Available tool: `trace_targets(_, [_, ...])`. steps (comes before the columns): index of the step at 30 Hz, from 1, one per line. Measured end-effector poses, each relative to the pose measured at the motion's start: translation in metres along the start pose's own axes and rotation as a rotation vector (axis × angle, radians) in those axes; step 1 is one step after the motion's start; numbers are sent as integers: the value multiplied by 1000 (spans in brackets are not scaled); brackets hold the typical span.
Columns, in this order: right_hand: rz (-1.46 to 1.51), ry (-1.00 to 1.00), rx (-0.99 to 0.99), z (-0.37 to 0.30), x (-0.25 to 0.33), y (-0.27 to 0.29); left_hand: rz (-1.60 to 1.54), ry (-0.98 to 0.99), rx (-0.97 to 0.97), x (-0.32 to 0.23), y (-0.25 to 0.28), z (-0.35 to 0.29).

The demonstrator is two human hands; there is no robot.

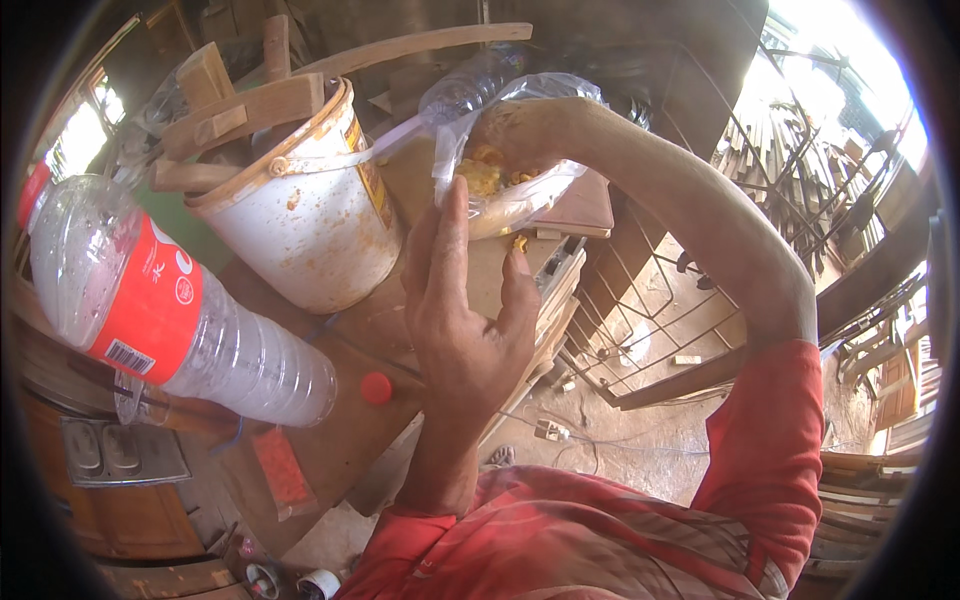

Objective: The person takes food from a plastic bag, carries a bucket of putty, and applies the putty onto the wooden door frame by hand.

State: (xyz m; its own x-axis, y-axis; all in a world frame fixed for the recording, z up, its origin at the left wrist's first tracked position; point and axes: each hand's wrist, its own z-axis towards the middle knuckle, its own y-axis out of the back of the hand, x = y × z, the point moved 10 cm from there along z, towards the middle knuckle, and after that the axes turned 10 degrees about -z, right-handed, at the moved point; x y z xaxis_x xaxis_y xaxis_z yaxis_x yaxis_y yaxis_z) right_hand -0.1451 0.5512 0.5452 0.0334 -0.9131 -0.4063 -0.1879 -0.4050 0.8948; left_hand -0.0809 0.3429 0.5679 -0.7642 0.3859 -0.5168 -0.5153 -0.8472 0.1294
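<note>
My left hand (465, 330) is raised with fingers stretched out and thumb apart. Its fingertips overlap the near edge of a clear plastic bag (540, 210), and a small yellow crumb sits at the thumb tip. Inside the bag are yellow-orange food pieces (485, 178). My right hand (520, 135) reaches down into the bag from the far side, its arm curving round from the right. The fingers of that hand are mostly hidden by the bag and the food. Under the bag lies a flat brownish-red object (580, 208).
A stained white bucket (305, 220) holding wooden pieces stands left of the bag. A large clear bottle (240, 340) with a red label is nearer, beside a loose red cap (376, 388) and a red packet (283, 470). Metal grating (650, 330) borders the right side.
</note>
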Motion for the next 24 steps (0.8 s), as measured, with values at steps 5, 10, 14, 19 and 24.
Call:
trace_targets(5, [65,-49,90,-7,0,2,-31,17,1,3,-3,0])
trace_targets(10, [138,-154,83,-16,-1,13,-50,18,-5,1,-2,1])
trace_targets(14, [201,-178,156,-19,-7,10,-43,15,3,1,-4,2])
trace_targets(19, [263,-189,142,-18,-8,11,-65,12,-5,3,-3,1])
trace_targets(24, [255,-272,200,-16,-20,5,-72,-8,-16,3,-2,2])
